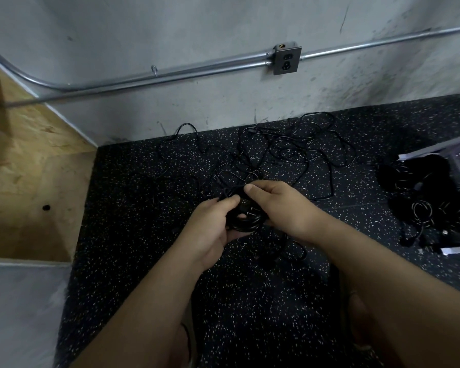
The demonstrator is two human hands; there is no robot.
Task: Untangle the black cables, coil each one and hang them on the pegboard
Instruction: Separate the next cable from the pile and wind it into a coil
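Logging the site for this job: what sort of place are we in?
Probably a workshop or utility room: bare concrete wall with exposed metal conduit feeding a surface-mounted outlet box, and speckled rubber flooring.

Two hands — left hand (213,229), right hand (279,205). One coiled black cable bundle (246,223), one loose black cable tangle (284,152) — one grey metal socket box (286,61).

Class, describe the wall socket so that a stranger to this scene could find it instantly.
Start at the grey concrete wall and follow the silver metal conduit pipe along it to the right. The square grey metal socket box interrupts the pipe; it alone shows two dark outlets.
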